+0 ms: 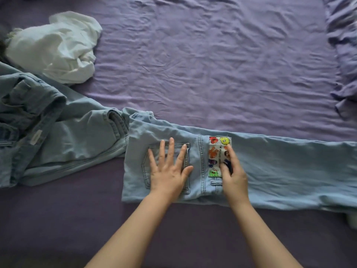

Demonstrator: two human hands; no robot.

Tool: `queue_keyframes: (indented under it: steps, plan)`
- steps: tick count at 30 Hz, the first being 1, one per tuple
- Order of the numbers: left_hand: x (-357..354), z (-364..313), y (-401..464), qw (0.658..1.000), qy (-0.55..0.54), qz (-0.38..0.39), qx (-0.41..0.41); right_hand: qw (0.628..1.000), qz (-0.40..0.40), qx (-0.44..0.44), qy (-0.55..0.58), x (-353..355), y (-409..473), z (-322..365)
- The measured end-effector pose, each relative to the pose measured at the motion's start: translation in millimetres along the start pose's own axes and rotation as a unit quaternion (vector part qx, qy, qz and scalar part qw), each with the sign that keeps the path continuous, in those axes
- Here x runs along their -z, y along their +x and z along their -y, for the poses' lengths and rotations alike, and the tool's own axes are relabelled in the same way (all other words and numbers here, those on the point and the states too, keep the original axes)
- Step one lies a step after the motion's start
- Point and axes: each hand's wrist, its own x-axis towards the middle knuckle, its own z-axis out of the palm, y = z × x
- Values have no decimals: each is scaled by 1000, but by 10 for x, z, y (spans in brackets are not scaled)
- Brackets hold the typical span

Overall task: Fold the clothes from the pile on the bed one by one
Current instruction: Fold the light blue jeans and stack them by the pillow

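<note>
A pair of light blue jeans lies flat across the bed's near side, waist to the left and legs running off to the right. My left hand lies flat with spread fingers on the back pocket. My right hand rests on the colourful cartoon label at the waistband, its fingers straight and covering the label's right half. A second pair of blue jeans lies crumpled at the left. Behind it sits a bunched white garment.
The purple sheet covers the bed, wrinkled across the wide middle and far part. A rumpled purple cloth lies along the right edge. A small white thing peeks out under the jeans leg at the far right.
</note>
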Motion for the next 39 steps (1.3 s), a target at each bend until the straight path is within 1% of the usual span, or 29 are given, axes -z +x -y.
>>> queue_keyframes:
  steps: [2,5,7,8,9,10,12,14,17,20,21,23,24,26,27,29,30,32,34,35,37,39]
  plan:
    - [-29,-95,14,1000,12,9,-2,1000,7,-6,-9,91,14,-76]
    - [-123,-185,19,999,7,37,22,998,46,-14,-42,134,54,-181]
    - [-162,-216,21,1000,-2,13,18,993,31,14,-113,115,95,-198]
    - [-196,-229,20,1000,4,-9,8,983,5,49,-177,96,110,-200]
    - [-215,-247,27,1000,11,-25,-3,965,-21,95,-244,64,121,-208]
    - [-229,-254,41,999,14,-32,-12,947,-28,132,-293,29,122,-207]
    - [-231,-264,67,1000,16,-21,-17,923,18,163,-349,-50,119,-215]
    - [-253,-258,73,1000,12,-12,-15,902,70,166,-393,-122,125,-302]
    - [-300,-221,88,1000,17,7,-17,872,94,172,-449,-169,170,-506]
    - [-229,-159,137,998,39,33,-38,864,95,166,-466,-190,217,-533]
    - [-173,-134,136,998,39,24,-38,865,87,162,-467,-198,215,-491]
    - [-74,-36,114,999,18,-36,-12,869,72,157,-464,-216,169,-345]
    - [-28,48,107,997,10,-70,13,868,70,165,-463,-236,137,-261]
    - [38,250,117,989,-8,-126,76,862,86,195,-461,-330,95,-137]
    - [73,345,129,984,-21,-145,105,859,102,195,-462,-400,89,-111]
    - [142,496,147,978,-45,-147,143,860,128,163,-466,-516,100,-81]
    - [179,556,148,976,-58,-140,156,856,142,146,-476,-552,127,-81]
    - [259,639,156,973,-82,-127,173,837,169,138,-502,-576,207,-99]
    - [316,692,162,968,-124,-97,195,830,202,123,-505,-547,242,-47]
    - [337,712,163,962,-151,-95,208,827,210,113,-508,-523,235,14]
    - [393,736,160,934,-229,-99,255,830,215,88,-507,-509,193,132]
    - [455,746,154,895,-307,-73,316,843,211,81,-488,-526,103,279]
